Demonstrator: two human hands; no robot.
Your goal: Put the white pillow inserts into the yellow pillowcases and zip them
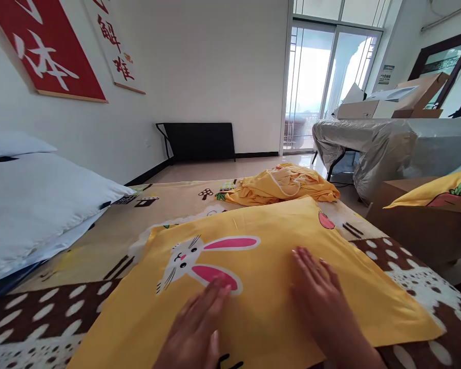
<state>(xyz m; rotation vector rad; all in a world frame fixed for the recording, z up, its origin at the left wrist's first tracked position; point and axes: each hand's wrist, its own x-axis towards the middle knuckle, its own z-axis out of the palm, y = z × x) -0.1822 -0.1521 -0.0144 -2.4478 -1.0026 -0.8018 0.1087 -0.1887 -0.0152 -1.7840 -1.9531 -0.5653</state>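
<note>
A yellow pillowcase (269, 225) with a white rabbit print lies spread flat in front of me. My left hand (197, 323) rests on it near the rabbit's lower ear, fingers stretched out. To the right of the ears, my right hand (318, 292) lies on the same cloth with its fingers extended. Neither hand grips anything. Beneath the pillowcase is a patterned beige and brown blanket (77, 302). Just beyond its far edge sits a crumpled heap of yellow fabric (284, 184).
White pillows (49, 200) are piled at the left. On the right, a yellow printed pillow or cloth (445, 192) lies on a cardboard box (418, 225). A plastic-covered table (369, 133) holds boxes further back. A black folded panel (200, 141) leans against the wall.
</note>
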